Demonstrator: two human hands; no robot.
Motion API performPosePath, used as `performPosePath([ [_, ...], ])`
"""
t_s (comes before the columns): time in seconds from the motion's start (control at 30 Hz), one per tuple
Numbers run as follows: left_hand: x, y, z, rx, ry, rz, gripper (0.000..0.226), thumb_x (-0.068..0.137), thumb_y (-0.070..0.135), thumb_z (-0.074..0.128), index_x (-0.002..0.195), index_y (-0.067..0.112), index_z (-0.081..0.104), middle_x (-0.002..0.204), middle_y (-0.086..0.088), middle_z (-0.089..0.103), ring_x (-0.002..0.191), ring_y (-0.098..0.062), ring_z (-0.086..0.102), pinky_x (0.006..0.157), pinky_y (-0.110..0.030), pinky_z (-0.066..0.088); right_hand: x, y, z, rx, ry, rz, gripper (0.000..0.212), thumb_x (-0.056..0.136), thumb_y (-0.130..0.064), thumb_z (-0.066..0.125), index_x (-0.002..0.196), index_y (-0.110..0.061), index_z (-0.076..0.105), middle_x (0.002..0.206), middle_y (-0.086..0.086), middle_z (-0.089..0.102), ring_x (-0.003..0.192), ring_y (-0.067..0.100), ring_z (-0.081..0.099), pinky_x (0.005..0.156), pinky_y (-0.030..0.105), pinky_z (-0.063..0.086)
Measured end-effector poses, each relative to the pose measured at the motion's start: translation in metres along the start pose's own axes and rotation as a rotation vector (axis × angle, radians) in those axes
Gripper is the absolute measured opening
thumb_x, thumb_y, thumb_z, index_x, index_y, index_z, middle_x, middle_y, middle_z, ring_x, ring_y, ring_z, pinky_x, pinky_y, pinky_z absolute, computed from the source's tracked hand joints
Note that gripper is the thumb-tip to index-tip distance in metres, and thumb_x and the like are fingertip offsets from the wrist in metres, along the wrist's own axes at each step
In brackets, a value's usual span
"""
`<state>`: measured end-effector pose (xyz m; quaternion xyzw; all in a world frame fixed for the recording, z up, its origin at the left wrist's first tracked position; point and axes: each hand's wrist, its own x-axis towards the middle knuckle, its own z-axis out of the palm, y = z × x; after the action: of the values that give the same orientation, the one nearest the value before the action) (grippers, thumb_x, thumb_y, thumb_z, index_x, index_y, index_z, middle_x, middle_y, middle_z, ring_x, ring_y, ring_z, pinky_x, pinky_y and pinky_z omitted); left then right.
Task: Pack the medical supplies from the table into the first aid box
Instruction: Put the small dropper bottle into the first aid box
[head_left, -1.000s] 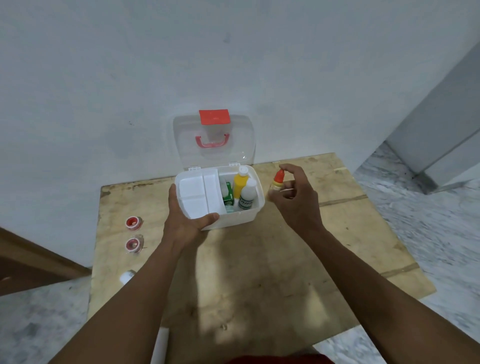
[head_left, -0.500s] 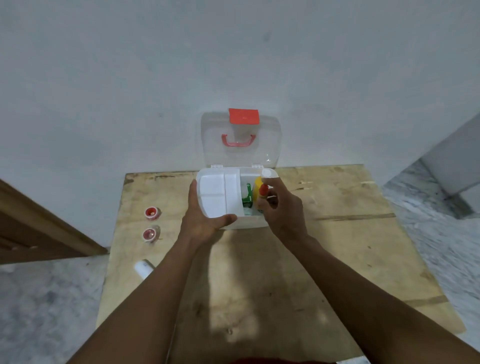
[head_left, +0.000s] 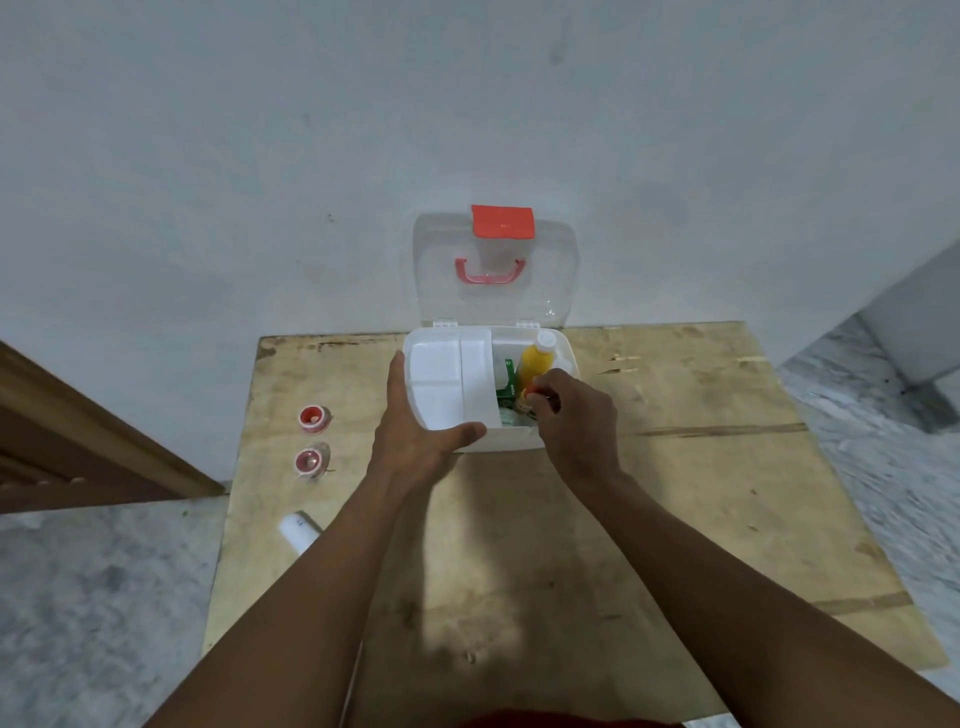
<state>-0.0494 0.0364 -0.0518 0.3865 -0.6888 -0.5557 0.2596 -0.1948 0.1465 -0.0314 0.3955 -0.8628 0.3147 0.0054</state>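
The white first aid box (head_left: 514, 441) stands at the table's far middle, its clear lid (head_left: 493, 270) with a red latch propped open against the wall. My left hand (head_left: 415, 441) grips the box's front left corner, thumb on the rim. My right hand (head_left: 576, 421) reaches into the box's right compartment and pinches a small red-capped dropper bottle (head_left: 525, 399). Inside are a yellow bottle with a white cap (head_left: 535, 361) and a green packet (head_left: 508, 382). A white divided tray (head_left: 447, 379) covers the box's left half.
On the wooden table (head_left: 701, 493), two red tape rolls (head_left: 314, 418) (head_left: 310, 461) lie near the left edge. A white tube (head_left: 298, 530) lies at that edge, partly behind my left forearm. The wall stands just behind the box.
My right hand carried the red-capped dropper bottle from beside the box over the rim and down into the right compartment. My left hand kept its grip on the box.
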Motion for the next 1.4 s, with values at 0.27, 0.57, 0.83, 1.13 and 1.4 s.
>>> performPosePath([
  [0.27, 0.000, -0.001, -0.001, -0.018, 0.002, -0.013, 0.110, 0.050, 0.032, 0.089, 0.142, 0.034, 0.028, 0.125, 0.018, 0.051, 0.114, -0.013, 0.053, 0.089, -0.043, 0.054, 0.010, -0.007, 0.000, -0.184, -0.094, 0.001, 0.010, 0.088, -0.012, 0.068, 0.094, -0.006, 0.074, 0.091, 0.013, 0.071, 0.081, 0.030, 0.065, 0.067, 0.029, 0.040],
  [0.57, 0.001, -0.003, -0.001, -0.026, 0.010, -0.019, 0.112, 0.048, 0.031, 0.090, 0.142, 0.034, 0.028, 0.125, 0.018, 0.052, 0.113, -0.012, 0.055, 0.084, -0.039, 0.056, 0.014, -0.016, 0.005, -0.343, -0.152, 0.091, 0.015, 0.092, -0.026, 0.061, 0.096, -0.017, 0.072, 0.093, 0.004, 0.071, 0.080, 0.029, 0.068, 0.070, 0.037, 0.056],
  [0.83, 0.003, -0.007, 0.000, -0.007, 0.007, -0.005, 0.110, 0.051, 0.030, 0.091, 0.141, 0.035, 0.028, 0.120, 0.026, 0.050, 0.109, -0.003, 0.054, 0.080, -0.035, 0.057, 0.018, -0.018, 0.008, -0.376, -0.199, 0.150, 0.021, 0.094, -0.032, 0.059, 0.101, -0.020, 0.075, 0.095, 0.005, 0.075, 0.086, 0.027, 0.070, 0.074, 0.033, 0.053],
  [1.13, 0.006, -0.011, -0.001, 0.003, 0.010, 0.013, 0.108, 0.057, 0.019, 0.095, 0.141, 0.034, 0.028, 0.118, 0.027, 0.049, 0.109, -0.007, 0.053, 0.075, -0.026, 0.050, 0.013, -0.012, 0.003, -0.300, -0.172, 0.065, 0.016, 0.095, -0.026, 0.059, 0.098, -0.017, 0.072, 0.091, 0.008, 0.075, 0.083, 0.030, 0.069, 0.066, 0.029, 0.047],
  [1.4, 0.008, -0.009, 0.000, 0.038, 0.005, 0.017, 0.108, 0.057, 0.022, 0.095, 0.140, 0.034, 0.027, 0.114, 0.034, 0.047, 0.111, -0.010, 0.053, 0.084, -0.033, 0.053, -0.012, 0.006, -0.019, -0.075, 0.077, -0.143, 0.009, 0.086, -0.005, 0.071, 0.095, -0.005, 0.075, 0.086, 0.011, 0.075, 0.071, 0.025, 0.069, 0.065, 0.033, 0.056],
])
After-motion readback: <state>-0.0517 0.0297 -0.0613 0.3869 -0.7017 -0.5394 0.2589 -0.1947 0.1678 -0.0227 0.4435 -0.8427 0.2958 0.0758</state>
